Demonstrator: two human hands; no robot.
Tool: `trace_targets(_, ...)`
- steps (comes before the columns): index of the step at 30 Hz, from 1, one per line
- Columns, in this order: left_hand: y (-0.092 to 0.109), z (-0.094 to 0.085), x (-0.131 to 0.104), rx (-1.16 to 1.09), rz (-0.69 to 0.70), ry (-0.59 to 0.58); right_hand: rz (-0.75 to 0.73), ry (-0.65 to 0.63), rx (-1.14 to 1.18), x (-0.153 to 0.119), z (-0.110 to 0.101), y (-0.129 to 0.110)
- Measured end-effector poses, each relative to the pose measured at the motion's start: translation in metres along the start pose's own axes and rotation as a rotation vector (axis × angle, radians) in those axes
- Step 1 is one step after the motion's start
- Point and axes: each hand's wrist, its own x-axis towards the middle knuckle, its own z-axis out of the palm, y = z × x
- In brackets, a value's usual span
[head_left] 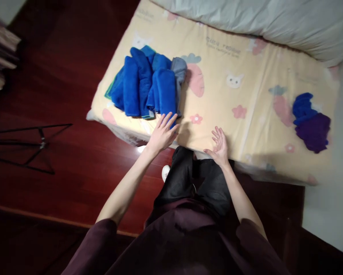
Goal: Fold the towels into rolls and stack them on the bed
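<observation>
Several rolled or folded blue towels (131, 88) lie bunched together on the left part of the bed, with a grey one (179, 68) at their right side. My left hand (163, 133) is over the front end of the nearest blue roll (165, 89), fingers stretched and apart; whether it touches the cloth I cannot tell. Near the bed's front edge my right hand (219, 147) is raised with its fingers spread and nothing in it. Farther right, a crumpled blue cloth (304, 108) and a purple cloth (314, 131) lie together, away from both hands.
A cream sheet with carrot and rabbit prints covers the bed (217, 103). Along its far side lies a pale bedding bulk (246, 17). Black tripod legs (41, 144) stand on the dark red floor (74, 168) at left. A pale wall (329, 214) borders the right.
</observation>
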Motion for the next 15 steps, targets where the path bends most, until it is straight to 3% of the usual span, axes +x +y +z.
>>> trace_targets(4,0.022,0.029,-0.008,-0.028,0.056,-0.037,0.070,0.096,0.002,-0.023,-0.042,0.015)
trace_targets(6,0.043,0.056,-0.022,-0.087,0.097,-0.176,0.104,0.197,-0.007,-0.034,-0.074,0.033)
trace_targets(11,0.114,0.129,-0.097,-0.140,0.150,-0.673,0.257,0.568,-0.144,-0.054,-0.176,0.099)
trace_targets(13,0.133,0.147,-0.130,-0.115,0.103,-0.780,0.306,0.689,-0.189,-0.054,-0.219,0.126)
trace_targets(15,0.140,0.153,-0.153,-0.134,0.059,-0.824,0.319,0.733,-0.253,-0.046,-0.259,0.148)
